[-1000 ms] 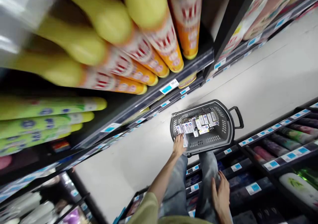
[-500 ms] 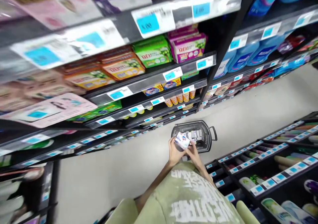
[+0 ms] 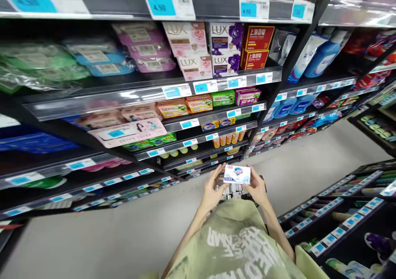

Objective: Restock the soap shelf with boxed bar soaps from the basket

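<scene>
Between both hands I hold a white soap box with a blue and red shield logo, its broad face turned up to me. My left hand grips its left end, thumb below and fingers at the upper edge. My right hand pinches the right end the same way. Beneath the box, a black shopping basket is mostly hidden by my hands and shirt. Several small boxes lie inside it.
Ahead stands a shelf with LUX soap boxes, red boxes, orange soap packs and blue bottles. A pink sign juts from the shelf. Another shelf runs along the right, beyond the grey floor.
The soap box has come up higher and is now level, with a hand at each end. My view has tilted up, showing more upper shelves and less of the basket.
</scene>
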Action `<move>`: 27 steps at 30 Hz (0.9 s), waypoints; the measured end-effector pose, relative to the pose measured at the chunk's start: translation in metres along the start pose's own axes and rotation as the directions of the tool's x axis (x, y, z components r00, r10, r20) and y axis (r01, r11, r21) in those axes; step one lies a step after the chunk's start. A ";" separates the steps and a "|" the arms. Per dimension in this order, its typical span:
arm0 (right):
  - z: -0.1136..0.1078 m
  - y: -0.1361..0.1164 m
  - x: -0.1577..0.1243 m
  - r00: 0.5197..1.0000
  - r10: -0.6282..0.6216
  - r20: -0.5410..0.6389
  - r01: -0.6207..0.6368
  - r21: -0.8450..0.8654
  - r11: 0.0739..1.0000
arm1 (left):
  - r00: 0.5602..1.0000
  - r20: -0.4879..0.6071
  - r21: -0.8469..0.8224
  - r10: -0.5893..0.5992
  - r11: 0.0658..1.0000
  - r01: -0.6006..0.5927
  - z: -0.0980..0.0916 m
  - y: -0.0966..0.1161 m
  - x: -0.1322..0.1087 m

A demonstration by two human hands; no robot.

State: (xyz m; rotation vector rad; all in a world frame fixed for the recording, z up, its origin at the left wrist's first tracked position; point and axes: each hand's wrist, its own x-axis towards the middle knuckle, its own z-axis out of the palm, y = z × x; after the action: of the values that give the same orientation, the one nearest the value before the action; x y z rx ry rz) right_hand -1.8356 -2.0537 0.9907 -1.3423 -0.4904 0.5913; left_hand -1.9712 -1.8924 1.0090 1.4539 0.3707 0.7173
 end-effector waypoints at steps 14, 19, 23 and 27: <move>0.080 -0.041 -0.039 0.995 -0.061 0.080 0.073 -0.156 0.985 | 0.997 0.070 -0.090 0.027 0.996 -0.021 -0.096 0.036 -0.026; 0.097 -0.043 -0.047 0.991 -0.085 0.103 0.111 -0.279 0.954 | 0.998 0.027 -0.128 0.052 0.991 -0.048 -0.113 0.044 -0.036; 0.110 -0.041 -0.052 0.990 -0.095 0.106 0.124 -0.307 0.944 | 0.999 -0.015 -0.146 0.052 0.988 -0.053 -0.122 0.046 -0.041; 0.116 -0.046 -0.046 0.985 -0.084 0.150 0.130 -0.332 0.934 | 0.998 -0.043 -0.101 0.043 0.994 -0.047 -0.129 0.051 -0.045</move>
State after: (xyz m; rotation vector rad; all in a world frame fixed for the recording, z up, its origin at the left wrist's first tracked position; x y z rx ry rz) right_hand -1.9395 -2.0022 1.0557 -1.5981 -0.7993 0.5224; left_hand -2.0974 -1.8241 1.0361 1.3561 0.3285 0.7924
